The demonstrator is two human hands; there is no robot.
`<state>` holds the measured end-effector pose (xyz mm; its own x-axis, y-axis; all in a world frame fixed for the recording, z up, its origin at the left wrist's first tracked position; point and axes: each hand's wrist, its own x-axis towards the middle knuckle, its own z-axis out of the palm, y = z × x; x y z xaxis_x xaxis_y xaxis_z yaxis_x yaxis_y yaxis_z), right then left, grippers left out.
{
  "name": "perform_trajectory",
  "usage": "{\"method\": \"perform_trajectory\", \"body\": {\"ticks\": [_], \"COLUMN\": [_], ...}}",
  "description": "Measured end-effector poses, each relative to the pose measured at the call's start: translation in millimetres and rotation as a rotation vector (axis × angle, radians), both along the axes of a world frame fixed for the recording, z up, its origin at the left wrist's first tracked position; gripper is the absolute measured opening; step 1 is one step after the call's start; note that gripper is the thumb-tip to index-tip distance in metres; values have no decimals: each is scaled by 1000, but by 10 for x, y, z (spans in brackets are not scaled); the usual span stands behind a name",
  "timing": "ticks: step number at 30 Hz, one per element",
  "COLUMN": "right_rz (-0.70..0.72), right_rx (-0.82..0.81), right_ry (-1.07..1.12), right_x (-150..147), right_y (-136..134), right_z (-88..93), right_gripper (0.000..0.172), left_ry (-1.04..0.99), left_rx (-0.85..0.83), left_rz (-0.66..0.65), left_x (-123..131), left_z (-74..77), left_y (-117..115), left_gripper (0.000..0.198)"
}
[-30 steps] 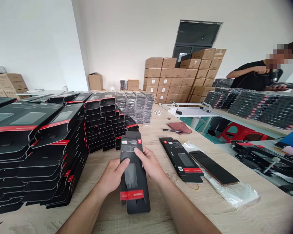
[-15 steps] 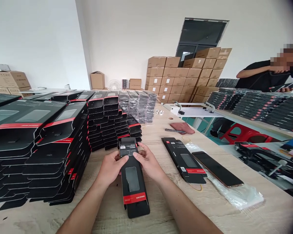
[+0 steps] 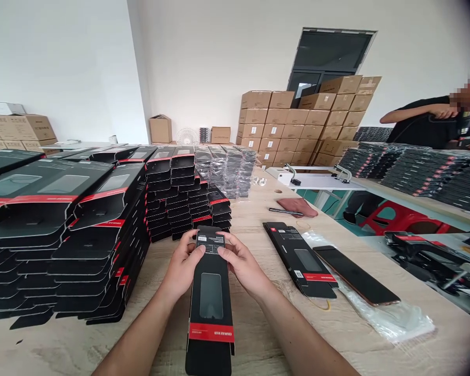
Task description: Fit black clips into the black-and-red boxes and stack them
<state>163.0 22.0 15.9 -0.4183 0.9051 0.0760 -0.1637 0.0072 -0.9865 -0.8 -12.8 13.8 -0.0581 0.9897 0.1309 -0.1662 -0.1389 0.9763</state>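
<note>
Both hands grip the far end of a long flat black package sleeve (image 3: 210,308) with a clear window and a red stripe; it lies lengthwise toward me over the wooden table (image 3: 258,334). My left hand (image 3: 183,266) pinches its left edge, thumb on top. On the right edge sits my right hand (image 3: 243,265), thumb pressing the white label area. A second identical sleeve (image 3: 300,258) lies flat to the right, and beside it a dark phone-like slab (image 3: 356,275) rests on clear plastic wrap (image 3: 391,318).
Tall stacks of flattened black-and-red sleeves (image 3: 62,235) fill the left of the table, with wrapped bundles (image 3: 225,169) behind. A maroon cloth (image 3: 297,206) and pen lie farther back. Cardboard boxes (image 3: 297,125) stand by the wall. A person in black (image 3: 434,125) works at the right table.
The sleeve has been lowered and turned straight, its near end now pointing toward me. Both hands stayed on its far end. The camera view drifted slightly left.
</note>
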Motion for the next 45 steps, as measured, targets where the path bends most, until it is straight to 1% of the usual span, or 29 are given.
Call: {"method": "perform_trajectory", "body": {"ticks": [2,3,6,8,11,14,16,17,19,22,23,25,27,30,32,34,39,42,45], "right_rz": [-33,-56,-159,-197,-151,-135,-148,-140,-106,-46,-20,34,34,-36,-32,-9,-15,-7,42], "right_rx": [-21,-31,-58,-96,-124,-41,23,26,-59,-280,-331,-371,-347,-253,-200,-161,-63,29,155], "right_ry": [-12,-18,37,123,162,107,79,76,101,160,158,127,89,67,66,59,-7,-57,-114], "right_x": [-17,-20,4,43,100,132,147,155,173,198,204,210,213,218,222,225,231,227,211], "right_y": [11,21,63,94,130,150,156,156,149,123,113,97,89,92,94,94,70,25,-48], "right_z": [-16,-22,-24,-15,-8,-15,-18,-18,-11,5,10,14,14,12,16,25,65,123,192], "right_gripper": [28,26,35,33,37,30,26,25,26,33,34,33,31,30,30,30,32,36,44], "left_ry": [-42,-73,-166,-172,-134,-130,-128,-120,-88,-17,6,35,40,36,38,33,14,-71,-167], "left_rx": [12,14,2,-14,-37,-49,-52,-47,-25,13,21,29,15,-21,-22,-15,-8,7,39], "left_rz": [-43,-68,-140,-196,-269,-307,-321,-324,-336,-366,-371,-368,-371,-368,-348,-336,-337,-317,-271], "left_x": [8,14,35,44,46,39,35,34,35,39,40,42,43,50,58,68,90,90,80], "left_z": [21,29,53,78,136,180,177,164,124,65,52,33,16,-17,-39,-54,-56,-29,25], "left_y": [-24,-36,-74,-103,-146,-170,-170,-165,-151,-130,-126,-123,-124,-128,-130,-132,-129,-129,-144], "left_gripper": [36,32,29,28,27,26,26,25,24,24,24,25,30,44,51,54,52,49,43]}}
